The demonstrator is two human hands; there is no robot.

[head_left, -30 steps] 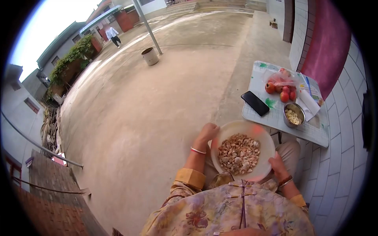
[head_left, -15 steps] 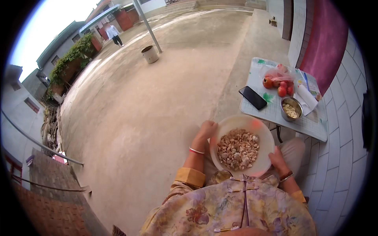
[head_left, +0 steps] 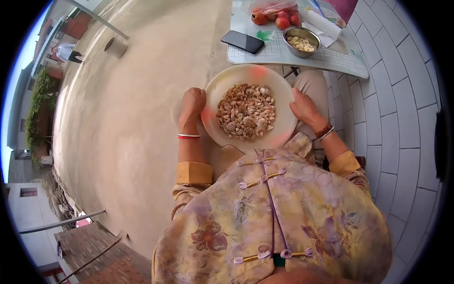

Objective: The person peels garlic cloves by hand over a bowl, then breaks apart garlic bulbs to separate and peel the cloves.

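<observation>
A wide, pale basin [head_left: 222,85] with reddish patches is held over my lap. Unpeeled garlic cloves [head_left: 246,111] are heaped in it, with a few whole bulbs among them. My left hand [head_left: 194,102] is closed on its left rim, the fingers curled. At the right rim, my right hand [head_left: 305,106] grips the edge, thumb uppermost; the fingers beneath are hidden. Beyond the basin, a small metal bowl [head_left: 313,52] of peeled garlic cloves [head_left: 301,43] stands on a low table [head_left: 338,59].
On the table lie a black phone [head_left: 242,41], red fruit [head_left: 282,22] partly in a plastic bag and a white paper roll [head_left: 324,24]. A bucket [head_left: 115,47] stands by a pole in the concrete yard. Farther off is a person [head_left: 66,53]. Grey tiles cover the right side.
My view has tipped downward and turned, so the table, basin and hands appear higher and farther left. Both hands keep hold of the basin.
</observation>
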